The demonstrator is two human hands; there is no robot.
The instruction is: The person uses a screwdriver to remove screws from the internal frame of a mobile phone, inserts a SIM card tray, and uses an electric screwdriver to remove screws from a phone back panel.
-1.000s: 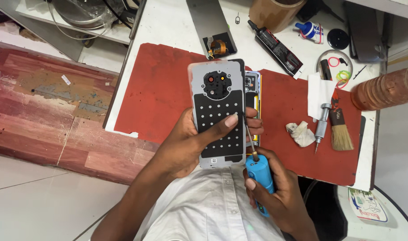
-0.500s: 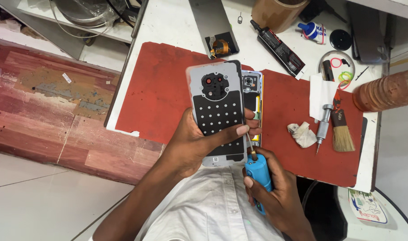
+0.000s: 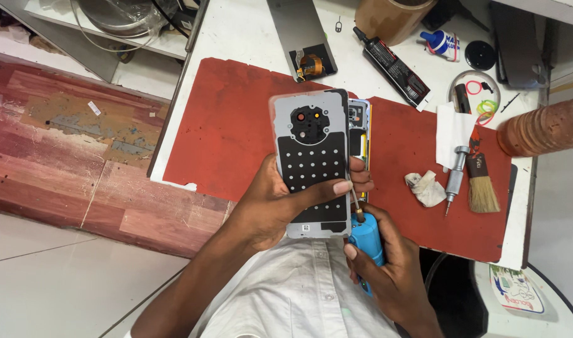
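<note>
Brush (image 3: 482, 186), crumpled cloth (image 3: 427, 188), black glue tube (image 3: 393, 66) on red mat (image 3: 230, 125)

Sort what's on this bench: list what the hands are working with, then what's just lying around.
In hand:
- left hand holding the phone back cover
- opened phone behind it
- right hand gripping the blue screwdriver

Lying about:
- brush
- grey screwdriver
- crumpled cloth
- black glue tube
- tape roll
- red mat

A white table (image 3: 249, 31) carries a red mat (image 3: 236, 125), a black glue tube (image 3: 393, 66), a tape roll (image 3: 390, 15) and a small bottle (image 3: 442, 44).
</note>
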